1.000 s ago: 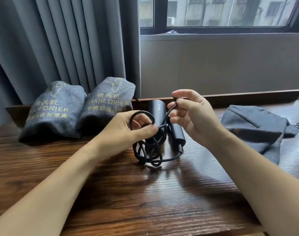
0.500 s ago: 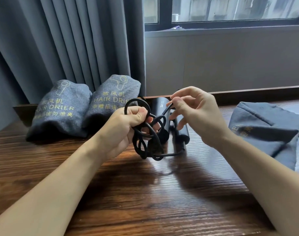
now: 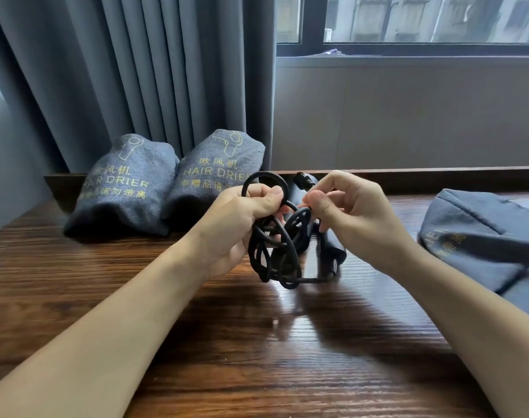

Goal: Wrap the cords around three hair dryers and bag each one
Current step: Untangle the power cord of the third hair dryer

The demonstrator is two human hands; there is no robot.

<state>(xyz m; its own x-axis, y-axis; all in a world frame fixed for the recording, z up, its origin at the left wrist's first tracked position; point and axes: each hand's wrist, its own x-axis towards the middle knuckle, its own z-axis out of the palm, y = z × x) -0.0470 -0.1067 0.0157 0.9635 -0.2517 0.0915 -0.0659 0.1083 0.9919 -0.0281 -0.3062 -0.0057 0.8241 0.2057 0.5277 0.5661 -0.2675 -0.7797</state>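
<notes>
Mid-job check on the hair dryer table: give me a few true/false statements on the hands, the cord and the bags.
1. The left hand grips coils of the cord. True.
2. The right hand lies flat on the table. False: it is raised, pinching the cord.
3. Two filled bags stand at the back left. True.
4. The third bag is left of the hands. False: it lies to their right.
5. The dryer is already bagged. False: it sits bare behind the hands.
</notes>
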